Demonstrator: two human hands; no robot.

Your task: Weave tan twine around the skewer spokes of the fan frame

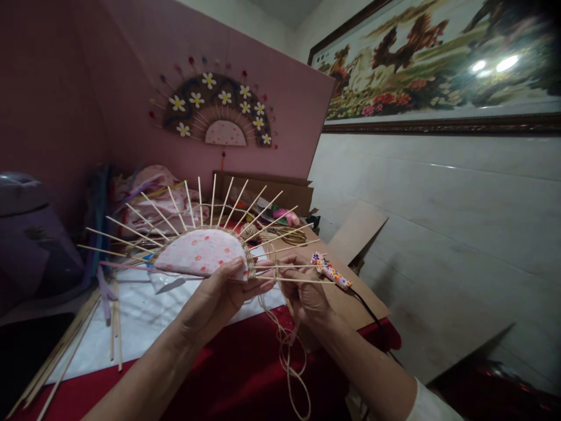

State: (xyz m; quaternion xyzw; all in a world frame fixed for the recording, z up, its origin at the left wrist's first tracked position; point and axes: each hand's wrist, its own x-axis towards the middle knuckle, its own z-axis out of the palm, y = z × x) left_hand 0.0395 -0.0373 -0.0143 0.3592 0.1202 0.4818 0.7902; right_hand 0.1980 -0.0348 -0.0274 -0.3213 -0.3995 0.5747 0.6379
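Note:
My left hand [221, 295] grips the lower right edge of a half-round fan frame [201, 252], a pink spotted pad with several thin wooden sticks fanning out from it. A band of tan cord is woven round the pad's rim. My right hand [302, 292] is closed in a pinch on the tan cord [289, 351] beside the frame's right-hand sticks, and the cord's loose end hangs in loops below both hands.
A finished flowered fan [218, 111] hangs on the pink wall. Loose sticks [65, 351] lie on white paper over a red cloth. Cardboard boxes [280, 193], fabric, a cord coil [293, 235] and a spotted tool [331, 271] crowd the table behind. A framed picture hangs right.

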